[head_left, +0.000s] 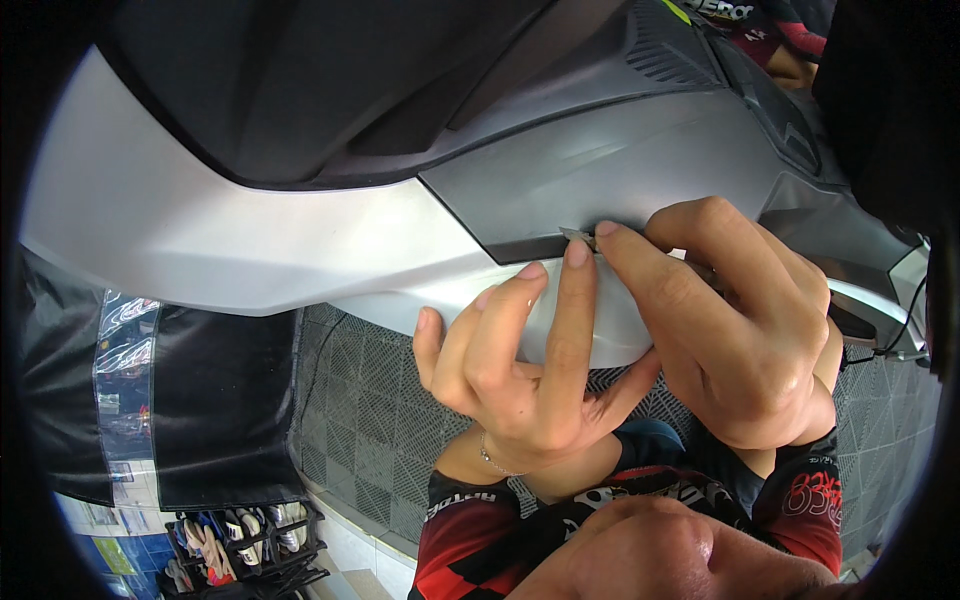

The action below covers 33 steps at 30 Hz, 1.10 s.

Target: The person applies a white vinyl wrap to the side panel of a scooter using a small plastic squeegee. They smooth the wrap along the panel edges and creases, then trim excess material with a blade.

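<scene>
In front of me is a vehicle, apparently a motor scooter, with a silver panel [330, 235] meeting a dark grey panel [600, 140]. Between the fingers of my right hand [740, 320] is a small pointed metal blade [573, 234], held against the lower edge of the grey panel; much of it is hidden by the fingertips. My left hand [520, 375] has its fingers spread over the silver surface beneath. Its index fingertip presses beside the blade, and the other fingertips lie lower on the panel.
Black seat-like bodywork [300, 80] rises above the panels. Grey patterned floor tiles [370, 420] show below. At the left hangs a black curtain [225, 400], with a black rack [250, 545] of shoes under it. Part of another person [790, 65] shows at the top right.
</scene>
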{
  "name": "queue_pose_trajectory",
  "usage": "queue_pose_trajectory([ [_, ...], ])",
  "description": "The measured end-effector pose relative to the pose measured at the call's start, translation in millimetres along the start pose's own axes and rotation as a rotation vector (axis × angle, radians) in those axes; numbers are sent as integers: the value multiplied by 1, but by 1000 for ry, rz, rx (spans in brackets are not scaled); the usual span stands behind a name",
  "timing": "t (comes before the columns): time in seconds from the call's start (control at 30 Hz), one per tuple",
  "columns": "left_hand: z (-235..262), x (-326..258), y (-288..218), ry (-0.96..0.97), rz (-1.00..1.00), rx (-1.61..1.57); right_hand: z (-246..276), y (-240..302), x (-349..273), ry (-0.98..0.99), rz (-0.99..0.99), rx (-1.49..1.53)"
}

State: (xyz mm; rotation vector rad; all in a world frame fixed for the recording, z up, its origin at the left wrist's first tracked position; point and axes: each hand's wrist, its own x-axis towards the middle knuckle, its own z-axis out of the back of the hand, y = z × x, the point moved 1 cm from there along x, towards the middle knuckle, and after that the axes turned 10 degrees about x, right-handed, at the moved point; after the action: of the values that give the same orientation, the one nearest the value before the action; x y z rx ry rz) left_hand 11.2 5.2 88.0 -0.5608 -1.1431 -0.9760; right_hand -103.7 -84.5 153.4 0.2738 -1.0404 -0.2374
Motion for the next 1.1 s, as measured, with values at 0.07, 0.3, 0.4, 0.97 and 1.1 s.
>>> queue_pose_trajectory([
  [0.07, 0, 0, 0, -4, 10, -2, -1, 0, 0, -4, 13, 6],
  [0.3, 1, -1, 2, 19, 32, -36, 0, -1, 2, -10, 10, 46],
  [0.4, 4, -1, 4, 77, 25, -93, 4, -2, 0, 0, 10, 37],
  [0.97, 8, 6, 1, 118, 17, -56, 7, -3, -2, 7, 23, -13],
  [1.1, 7, 4, 1, 113, 27, -58, 7, -1, 0, 12, 13, -5],
])
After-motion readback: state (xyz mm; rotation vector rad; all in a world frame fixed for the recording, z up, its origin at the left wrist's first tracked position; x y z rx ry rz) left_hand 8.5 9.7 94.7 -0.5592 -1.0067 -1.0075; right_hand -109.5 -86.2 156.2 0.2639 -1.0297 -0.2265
